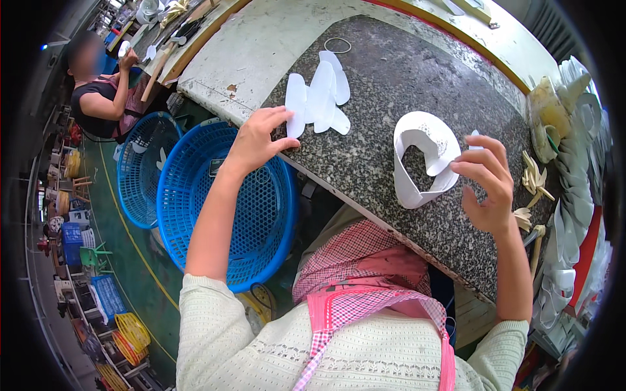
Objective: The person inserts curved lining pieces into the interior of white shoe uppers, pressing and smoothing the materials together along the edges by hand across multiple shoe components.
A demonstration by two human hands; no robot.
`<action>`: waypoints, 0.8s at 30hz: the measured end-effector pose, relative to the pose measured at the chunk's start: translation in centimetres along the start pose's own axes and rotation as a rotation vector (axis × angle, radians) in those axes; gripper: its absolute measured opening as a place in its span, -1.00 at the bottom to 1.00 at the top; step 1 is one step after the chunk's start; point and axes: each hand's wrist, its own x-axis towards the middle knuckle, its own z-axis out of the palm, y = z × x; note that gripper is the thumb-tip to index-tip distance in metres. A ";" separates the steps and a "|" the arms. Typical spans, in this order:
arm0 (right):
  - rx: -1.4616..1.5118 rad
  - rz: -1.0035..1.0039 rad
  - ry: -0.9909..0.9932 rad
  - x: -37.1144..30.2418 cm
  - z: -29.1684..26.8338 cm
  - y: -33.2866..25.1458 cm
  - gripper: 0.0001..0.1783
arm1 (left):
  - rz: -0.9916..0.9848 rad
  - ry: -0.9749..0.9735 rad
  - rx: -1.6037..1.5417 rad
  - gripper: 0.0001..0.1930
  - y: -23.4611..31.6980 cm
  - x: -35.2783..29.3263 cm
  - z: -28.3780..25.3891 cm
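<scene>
My left hand (259, 141) is over the near left edge of the stone slab, thumb and fingers apart. Its fingertips meet the edge of a long white oval piece (296, 98). Several similar flat white pieces (321, 98) lie beside it, partly overlapping. To the right a curved white shoe upper (407, 179) rests on the slab as an open loop, perforated at its far end. My right hand (488, 182) is at its right side, fingers bent and parted from the thumb, fingertips at the rim. A small white piece (475, 138) shows behind these fingers.
Blue plastic baskets (171, 221) stand on the floor at left. A thin ring (338, 45) lies on the dark slab (372, 72). Pale strips (535, 176), a hammer (537, 247) and stacked white pieces (574, 146) line the right. Another person (104, 98) works at the far left.
</scene>
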 end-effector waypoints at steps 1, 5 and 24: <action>0.027 0.060 0.094 0.2 0.7 -0.9 -0.66 | 0.070 -0.038 0.030 -0.59 -0.7 0.0 0.1; 0.176 0.093 0.103 5.2 7.1 -6.2 -0.44 | 0.283 -0.043 0.173 -0.78 0.4 0.8 0.3; -0.186 0.302 -0.101 10.1 18.4 -5.0 -0.10 | -0.570 1.059 -0.607 -0.91 -8.2 3.8 -6.0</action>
